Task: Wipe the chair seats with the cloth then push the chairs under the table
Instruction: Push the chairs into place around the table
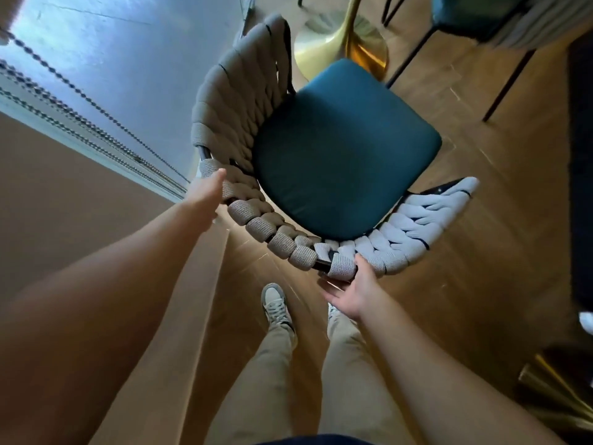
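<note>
A chair with a teal seat cushion and a curved backrest of woven grey rope stands on the wooden floor in front of me. My left hand is stretched flat against the backrest's left end, fingers straight. At the rear middle of the backrest, my right hand has its thumb on a rope wrap and its fingers spread loose beneath. Neither hand holds a cloth, and no cloth is in view. The table shows only as a gold pedestal base beyond the chair.
A second teal chair with thin black legs stands at the top right. A wall with hanging bead chains runs along the left. A dark rug lies at the right, with a gold object lower right. My feet are just behind the chair.
</note>
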`<action>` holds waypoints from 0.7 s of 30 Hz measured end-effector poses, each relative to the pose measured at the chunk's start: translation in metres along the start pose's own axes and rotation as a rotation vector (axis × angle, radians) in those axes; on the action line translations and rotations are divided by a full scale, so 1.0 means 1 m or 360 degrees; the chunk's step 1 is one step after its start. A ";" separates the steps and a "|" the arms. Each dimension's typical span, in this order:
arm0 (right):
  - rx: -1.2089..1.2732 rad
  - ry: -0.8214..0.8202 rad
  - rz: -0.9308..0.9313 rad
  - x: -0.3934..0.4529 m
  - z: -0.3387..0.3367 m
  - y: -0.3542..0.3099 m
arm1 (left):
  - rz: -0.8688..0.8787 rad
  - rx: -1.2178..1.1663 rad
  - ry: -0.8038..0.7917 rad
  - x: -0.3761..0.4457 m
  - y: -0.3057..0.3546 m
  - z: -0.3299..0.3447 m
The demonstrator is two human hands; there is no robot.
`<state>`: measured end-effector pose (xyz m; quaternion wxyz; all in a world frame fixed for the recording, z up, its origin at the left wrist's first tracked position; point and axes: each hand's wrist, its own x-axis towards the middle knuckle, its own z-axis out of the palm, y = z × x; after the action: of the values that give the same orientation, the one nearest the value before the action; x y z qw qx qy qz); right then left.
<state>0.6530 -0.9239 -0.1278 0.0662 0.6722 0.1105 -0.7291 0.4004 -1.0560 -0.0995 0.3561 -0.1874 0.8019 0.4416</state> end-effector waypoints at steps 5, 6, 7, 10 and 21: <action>0.0173 0.0024 -0.0040 0.012 0.002 0.003 | -0.0198 -0.0072 -0.0070 0.034 0.018 -0.001; 0.0199 0.0028 -0.0043 0.014 0.002 0.004 | -0.0217 -0.0058 -0.0072 0.039 0.021 -0.001; 0.0216 0.0037 -0.0044 0.016 0.003 0.004 | -0.0230 -0.0025 -0.0080 0.045 0.023 -0.001; 0.0267 0.0105 -0.0039 0.020 0.005 0.003 | -0.0270 0.0059 -0.0085 0.060 0.032 -0.003; 0.0315 0.0199 -0.0026 0.021 0.011 -0.001 | -0.0270 0.0206 -0.0082 0.088 0.039 -0.005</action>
<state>0.6401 -0.9246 -0.1474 -0.0132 0.7187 0.0474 -0.6935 0.3155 -1.0379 -0.1402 0.4242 -0.2198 0.8005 0.3619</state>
